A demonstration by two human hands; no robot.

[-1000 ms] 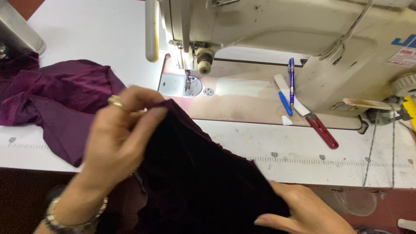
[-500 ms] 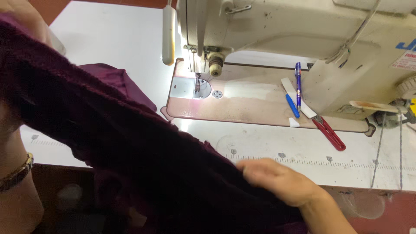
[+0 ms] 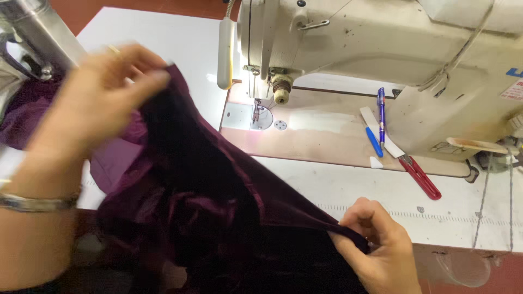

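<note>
Since half a second ago the left hand has come back into view at upper left, and the dark purple velvet fabric has dropped from covering most of the left side to a slanted span between both hands; the right hand sits a bit further right and lower than before

Left hand: raised, blurred by motion, fingers pinched on the upper corner of the fabric near the top left. Ring on one finger, metal bangle on the wrist

Right hand: low at bottom right, fingers closed narrow on the fabric's lower edge, right at the front edge of the white bench

Fabric runs taut-ish along its top edge from the left-hand pinch down to the right-hand pinch. Bulk of it hangs in folds below that line, over the bench front and toward my lap. More purple cloth lies behind the left hand at the far left of the bench

Cream industrial sewing machine stands at the back, well apart from both hands. Its needle and presser foot are lit, nothing under them. Fabric edge is near the machine bed but I can't tell if it touches

On the machine bed to the right: blue pen, white-and-blue marker, red-handled snips, small white chalk piece. All lie well clear of the fabric

Shiny metal object at top left corner, can't tell what it is
</note>
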